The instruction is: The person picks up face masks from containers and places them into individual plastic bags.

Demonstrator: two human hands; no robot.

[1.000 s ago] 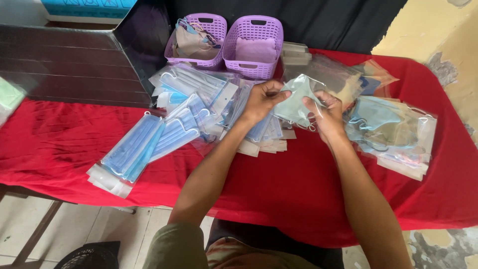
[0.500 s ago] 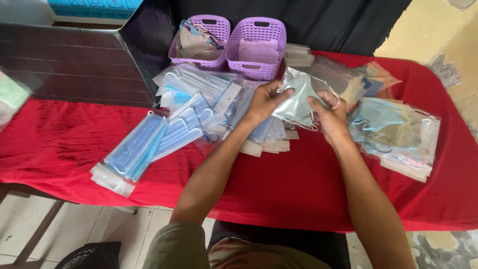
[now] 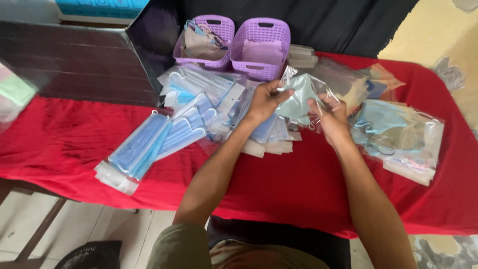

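Note:
Both hands hold one clear plastic pouch with a pale green face mask [image 3: 298,97] inside, lifted a little above a red-covered table [image 3: 279,184]. My left hand [image 3: 265,99] pinches the pouch's left edge. My right hand [image 3: 331,115] grips its right side, with the mask's ear loops hanging below. Under the hands lies a heap of packaged blue masks [image 3: 264,132].
Two purple baskets [image 3: 259,47] with masks stand at the back. Packs of blue masks [image 3: 144,149] spread to the left, near the table's front edge. Pouches with blue and beige masks [image 3: 398,137] lie to the right. A dark box [image 3: 74,65] stands at the back left.
The hands have kept hold of the pouch and shifted it slightly; the fingers have reworked their grip on its edges. The view has tilted a little.

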